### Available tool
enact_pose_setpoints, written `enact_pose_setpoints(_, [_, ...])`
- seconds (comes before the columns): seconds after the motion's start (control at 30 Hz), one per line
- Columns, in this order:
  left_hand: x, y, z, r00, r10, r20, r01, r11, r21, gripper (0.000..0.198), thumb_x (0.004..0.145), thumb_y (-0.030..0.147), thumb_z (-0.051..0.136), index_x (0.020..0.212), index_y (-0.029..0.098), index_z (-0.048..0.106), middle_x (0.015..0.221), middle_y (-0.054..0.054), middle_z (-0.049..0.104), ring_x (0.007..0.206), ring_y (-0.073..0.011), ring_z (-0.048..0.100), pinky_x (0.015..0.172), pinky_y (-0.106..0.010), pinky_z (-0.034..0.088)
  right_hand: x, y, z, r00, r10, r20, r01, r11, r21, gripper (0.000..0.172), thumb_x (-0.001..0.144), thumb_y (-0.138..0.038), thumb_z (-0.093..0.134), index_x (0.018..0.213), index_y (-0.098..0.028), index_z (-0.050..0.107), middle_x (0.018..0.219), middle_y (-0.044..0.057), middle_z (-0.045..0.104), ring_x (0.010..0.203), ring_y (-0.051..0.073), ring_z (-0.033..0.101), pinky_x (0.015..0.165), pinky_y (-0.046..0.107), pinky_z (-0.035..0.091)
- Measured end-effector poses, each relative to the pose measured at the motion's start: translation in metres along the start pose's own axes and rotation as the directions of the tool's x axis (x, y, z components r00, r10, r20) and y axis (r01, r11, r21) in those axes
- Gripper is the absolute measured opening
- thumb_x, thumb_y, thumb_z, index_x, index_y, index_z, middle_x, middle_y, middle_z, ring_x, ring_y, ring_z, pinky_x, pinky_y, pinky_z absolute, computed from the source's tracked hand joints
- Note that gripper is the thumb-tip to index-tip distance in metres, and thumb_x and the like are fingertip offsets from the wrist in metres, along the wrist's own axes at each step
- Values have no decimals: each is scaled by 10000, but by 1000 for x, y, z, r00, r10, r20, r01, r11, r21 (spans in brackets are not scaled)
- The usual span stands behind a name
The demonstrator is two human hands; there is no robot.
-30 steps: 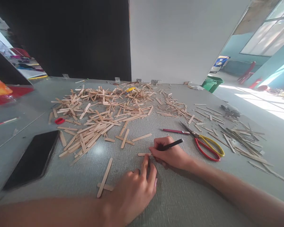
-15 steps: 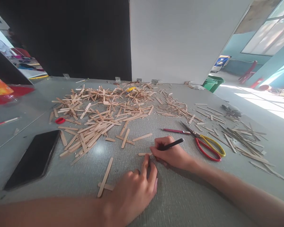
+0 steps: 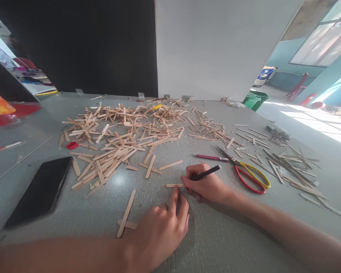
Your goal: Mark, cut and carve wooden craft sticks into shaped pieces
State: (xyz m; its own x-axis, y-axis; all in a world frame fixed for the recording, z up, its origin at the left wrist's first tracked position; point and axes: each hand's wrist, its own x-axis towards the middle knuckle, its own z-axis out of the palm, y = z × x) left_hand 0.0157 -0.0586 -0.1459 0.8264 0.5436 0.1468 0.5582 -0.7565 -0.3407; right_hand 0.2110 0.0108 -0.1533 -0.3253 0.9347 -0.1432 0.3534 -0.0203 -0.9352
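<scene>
2 hands point(image 3: 161, 227) point(image 3: 206, 185), left touching wooden stick point(image 3: 171, 185), right holding black pen point(image 3: 207, 173)

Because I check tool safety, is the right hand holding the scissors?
No, the right hand grips a black pen-like tool, while the scissors lie apart on the table.

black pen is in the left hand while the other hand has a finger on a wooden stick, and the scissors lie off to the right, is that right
Not quite: the head view shows the black pen in the right hand, not the left. The left hand has a finger on the wooden stick; the scissors do lie off to the right.
</scene>
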Motion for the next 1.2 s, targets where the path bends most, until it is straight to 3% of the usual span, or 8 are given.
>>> enact_pose_setpoints(0.47, [2, 1, 1, 1000, -15, -5, 15, 1000, -15, 430, 882, 184, 683, 1287, 42, 700, 1325, -323, 674, 522, -208, 717, 385, -306, 575, 0, -3, -1, 1000, 0, 0, 0, 1000, 19, 271, 830, -215, 619, 595, -231, 484, 421, -69, 540, 300, 103, 529, 260, 166, 394])
enact_pose_setpoints(0.73, [2, 1, 1, 998, -34, -57, 33, 999, -25, 401, 874, 219, 707, 1228, 32, 725, 1285, -337, 689, 472, -194, 687, 375, -309, 569, 2, 3, -2, 1000, 9, -12, -8, 998, 66, 296, 875, -297, 634, 618, -224, 507, 452, -66, 570, 290, 84, 510, 256, 158, 391])
enact_pose_setpoints(1.2, [2, 0, 1, 999, -19, -29, 18, 999, -31, 405, 918, 214, 655, 1259, -1, 699, 1298, -340, 682, 496, -197, 697, 391, -314, 577, 1, 3, -1, 1000, -2, -25, 2, 999, 32, 290, 871, -256, 636, 610, -222, 515, 455, -61, 585, 288, 85, 511, 246, 149, 381])
